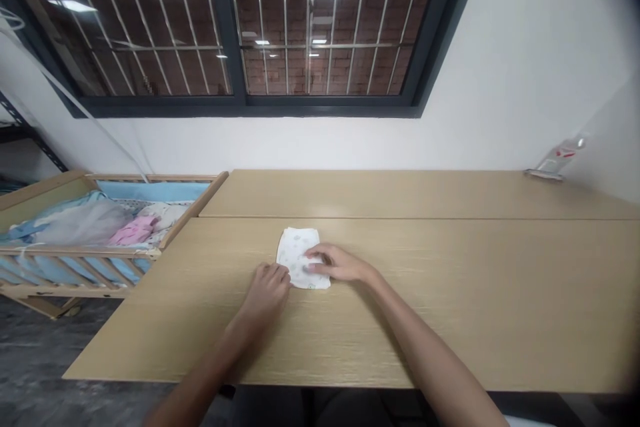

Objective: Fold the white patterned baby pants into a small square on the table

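Note:
A small white cloth (299, 250) with a faint printed pattern lies on the wooden tabletop, looking folded into a rough rectangle. My left hand (271, 283) is closed at its lower left edge, fingers curled down on the corner; the fingertips are partly hidden. From the right, my right hand (336, 261) reaches over the cloth's right side. Its thumb and fingers are apart in a C shape, with the tips at or just above the fabric, and nothing shows between them.
The wide wooden table (500, 293) has a seam across its back part. A clear plastic item with red marks (557, 159) stands at the back right corner. Left of the table is a wooden crib (95, 252) with bedding and a pink cloth (134, 230). A barred window (240, 107) is behind.

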The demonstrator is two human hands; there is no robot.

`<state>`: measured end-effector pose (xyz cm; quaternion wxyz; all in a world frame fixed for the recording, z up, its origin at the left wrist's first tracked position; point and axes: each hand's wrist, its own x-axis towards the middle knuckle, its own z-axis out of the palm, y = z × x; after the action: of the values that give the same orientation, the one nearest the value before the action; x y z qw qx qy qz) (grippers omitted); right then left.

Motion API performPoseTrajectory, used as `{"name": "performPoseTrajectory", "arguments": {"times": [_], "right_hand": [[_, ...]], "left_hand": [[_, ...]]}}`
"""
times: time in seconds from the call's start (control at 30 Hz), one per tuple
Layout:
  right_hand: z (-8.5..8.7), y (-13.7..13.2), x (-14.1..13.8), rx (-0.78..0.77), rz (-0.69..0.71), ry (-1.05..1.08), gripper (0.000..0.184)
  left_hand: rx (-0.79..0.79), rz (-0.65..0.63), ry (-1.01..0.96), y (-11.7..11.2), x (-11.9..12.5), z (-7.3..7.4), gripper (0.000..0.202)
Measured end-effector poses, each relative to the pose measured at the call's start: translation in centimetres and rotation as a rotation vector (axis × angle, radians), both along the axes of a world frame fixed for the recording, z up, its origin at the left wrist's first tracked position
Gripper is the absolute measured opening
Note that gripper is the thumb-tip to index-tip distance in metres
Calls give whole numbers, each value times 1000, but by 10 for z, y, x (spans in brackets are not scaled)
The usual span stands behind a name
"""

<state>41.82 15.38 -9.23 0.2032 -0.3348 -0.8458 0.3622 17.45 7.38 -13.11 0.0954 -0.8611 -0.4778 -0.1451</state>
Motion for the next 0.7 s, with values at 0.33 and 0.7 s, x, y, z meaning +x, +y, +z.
{"name": "performPoseTrajectory", "arguments": {"times": [0.33,0.7], "right_hand": [[-2,-2,12,-8,48,-85,51],[-19,12,2,35,-230,175,42]], "left_hand": [[-544,-58,-333,64,-23,45,46],[-621,-129,-641,81,-25,29,51]]}}
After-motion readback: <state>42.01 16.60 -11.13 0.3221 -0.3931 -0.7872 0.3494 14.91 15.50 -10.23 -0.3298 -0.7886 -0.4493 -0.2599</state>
